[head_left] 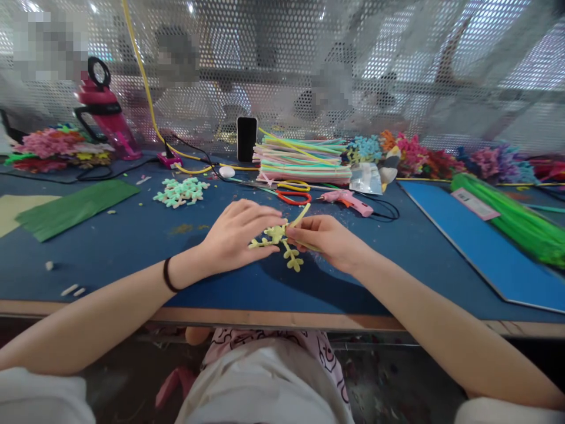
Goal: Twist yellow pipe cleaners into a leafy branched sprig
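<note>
My left hand (236, 234) and my right hand (326, 238) meet over the blue table mat (132, 247), both pinched on a pale yellow pipe-cleaner piece (282, 244) with looped, leaf-like branches. Its stem sticks up between my fingers, and one branch hangs below them. A black band circles my left wrist. A pile of mint-green looped pieces (180, 191) lies to the far left of my hands.
A stack of pastel pipe cleaners (304, 159), red scissors (293, 196) and a pink glue gun (348, 202) lie behind my hands. A phone (246, 138) stands upright. Green paper (75, 206) is at left, green stems (516, 221) at right, and a pink bottle (108, 115) at back left.
</note>
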Demonstrator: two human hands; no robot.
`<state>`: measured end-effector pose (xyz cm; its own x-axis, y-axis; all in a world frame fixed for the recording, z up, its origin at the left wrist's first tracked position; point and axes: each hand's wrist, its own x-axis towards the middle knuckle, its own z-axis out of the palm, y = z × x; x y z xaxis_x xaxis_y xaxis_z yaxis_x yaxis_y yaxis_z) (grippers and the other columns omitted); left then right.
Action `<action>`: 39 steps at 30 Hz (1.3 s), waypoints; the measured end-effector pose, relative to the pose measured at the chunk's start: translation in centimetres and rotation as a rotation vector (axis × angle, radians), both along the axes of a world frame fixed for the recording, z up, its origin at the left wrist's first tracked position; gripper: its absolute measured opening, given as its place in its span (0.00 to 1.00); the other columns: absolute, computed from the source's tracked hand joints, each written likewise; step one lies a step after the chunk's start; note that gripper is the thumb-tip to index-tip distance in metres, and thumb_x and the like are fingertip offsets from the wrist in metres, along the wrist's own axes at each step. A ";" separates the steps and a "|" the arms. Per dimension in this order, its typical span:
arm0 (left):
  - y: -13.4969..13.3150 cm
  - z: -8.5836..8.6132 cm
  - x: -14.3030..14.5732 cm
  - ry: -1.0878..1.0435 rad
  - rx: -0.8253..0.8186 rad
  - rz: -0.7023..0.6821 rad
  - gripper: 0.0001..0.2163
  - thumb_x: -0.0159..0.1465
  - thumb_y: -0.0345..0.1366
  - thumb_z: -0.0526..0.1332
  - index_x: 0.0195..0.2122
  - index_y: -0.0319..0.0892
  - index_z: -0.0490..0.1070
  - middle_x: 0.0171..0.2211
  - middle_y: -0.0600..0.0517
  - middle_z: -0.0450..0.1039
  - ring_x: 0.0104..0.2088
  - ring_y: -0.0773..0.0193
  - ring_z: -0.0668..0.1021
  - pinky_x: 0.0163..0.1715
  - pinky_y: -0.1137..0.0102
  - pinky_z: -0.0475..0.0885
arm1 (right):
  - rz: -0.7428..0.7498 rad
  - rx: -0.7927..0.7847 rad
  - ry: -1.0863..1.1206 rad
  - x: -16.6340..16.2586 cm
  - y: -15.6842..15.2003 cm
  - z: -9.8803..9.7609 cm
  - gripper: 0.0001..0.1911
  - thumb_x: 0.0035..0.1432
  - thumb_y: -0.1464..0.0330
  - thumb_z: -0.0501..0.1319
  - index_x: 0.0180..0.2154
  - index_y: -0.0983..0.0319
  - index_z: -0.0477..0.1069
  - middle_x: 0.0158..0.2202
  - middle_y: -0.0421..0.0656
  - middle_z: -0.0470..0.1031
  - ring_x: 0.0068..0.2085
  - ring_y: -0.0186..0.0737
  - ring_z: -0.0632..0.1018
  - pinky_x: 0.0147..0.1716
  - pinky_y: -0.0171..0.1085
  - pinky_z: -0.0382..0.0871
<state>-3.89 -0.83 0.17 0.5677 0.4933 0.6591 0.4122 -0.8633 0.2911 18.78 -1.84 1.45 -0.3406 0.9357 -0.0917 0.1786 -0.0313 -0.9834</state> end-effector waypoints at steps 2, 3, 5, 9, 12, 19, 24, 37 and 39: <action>0.1 -0.1 -0.3 0.098 0.203 -0.018 0.13 0.64 0.39 0.64 0.50 0.49 0.75 0.45 0.50 0.80 0.46 0.60 0.76 0.52 0.62 0.65 | 0.047 -0.072 0.035 0.0 0.1 -0.2 0.16 0.49 0.57 0.70 0.27 0.65 0.76 0.27 0.42 0.76 0.24 0.30 0.69 0.26 0.33 0.62; 0.0 -0.2 -0.3 0.100 0.231 -0.017 0.10 0.65 0.37 0.63 0.48 0.49 0.77 0.42 0.51 0.81 0.44 0.61 0.76 0.50 0.63 0.66 | 0.063 -0.065 0.033 0.0 0.0 -0.2 0.16 0.49 0.57 0.70 0.28 0.65 0.76 0.28 0.43 0.76 0.24 0.30 0.69 0.26 0.33 0.63; -0.2 -0.2 0.0 0.028 0.147 0.027 0.07 0.65 0.38 0.62 0.40 0.45 0.79 0.37 0.51 0.82 0.39 0.62 0.77 0.46 0.65 0.67 | 0.067 0.029 -0.012 -0.2 -0.1 -0.2 0.15 0.52 0.58 0.69 0.30 0.65 0.77 0.29 0.44 0.78 0.26 0.32 0.72 0.27 0.34 0.64; -0.6 0.1 1.0 -0.171 -0.560 0.119 0.14 0.63 0.45 0.63 0.31 0.40 0.79 0.29 0.49 0.79 0.30 0.64 0.75 0.32 0.70 0.67 | 0.048 0.520 -0.200 -0.4 -0.6 0.3 0.07 0.58 0.65 0.64 0.33 0.62 0.79 0.35 0.45 0.81 0.36 0.40 0.78 0.37 0.37 0.71; -0.6 0.3 1.2 -0.284 -1.034 0.035 0.16 0.59 0.48 0.66 0.30 0.38 0.80 0.28 0.49 0.78 0.27 0.68 0.73 0.27 0.73 0.65 | 0.070 0.868 -0.292 -0.3 -0.7 0.4 0.06 0.59 0.71 0.62 0.34 0.61 0.79 0.37 0.45 0.82 0.41 0.41 0.79 0.45 0.39 0.71; -0.3 0.4 1.3 -0.476 -1.069 0.085 0.15 0.54 0.45 0.71 0.34 0.37 0.79 0.30 0.50 0.78 0.29 0.68 0.74 0.31 0.73 0.67 | -0.030 0.536 -0.244 -0.8 -0.8 -0.1 0.07 0.58 0.66 0.64 0.33 0.62 0.79 0.37 0.45 0.82 0.34 0.38 0.80 0.32 0.33 0.73; -0.3 0.3 1.4 -0.471 -0.993 0.069 0.14 0.54 0.44 0.71 0.35 0.38 0.78 0.32 0.50 0.79 0.32 0.66 0.77 0.35 0.72 0.70 | -0.070 0.434 -0.215 -1.0 -1.4 0.1 0.09 0.54 0.64 0.66 0.33 0.63 0.79 0.26 0.42 0.79 0.26 0.36 0.76 0.23 0.32 0.68; -0.7 0.2 1.4 -0.620 -1.269 -0.016 0.09 0.53 0.38 0.72 0.29 0.38 0.78 0.28 0.52 0.78 0.29 0.71 0.74 0.32 0.74 0.68 | 0.022 0.280 -0.034 0.6 0.4 0.4 0.13 0.57 0.62 0.64 0.40 0.62 0.79 0.35 0.45 0.81 0.33 0.39 0.80 0.38 0.40 0.75; -0.8 0.1 1.6 -0.601 -1.272 -0.031 0.09 0.53 0.37 0.72 0.32 0.39 0.77 0.29 0.51 0.78 0.30 0.70 0.76 0.33 0.74 0.68 | 0.000 0.224 -0.033 0.2 0.1 0.3 0.15 0.53 0.59 0.68 0.38 0.63 0.79 0.33 0.45 0.81 0.32 0.38 0.80 0.36 0.38 0.74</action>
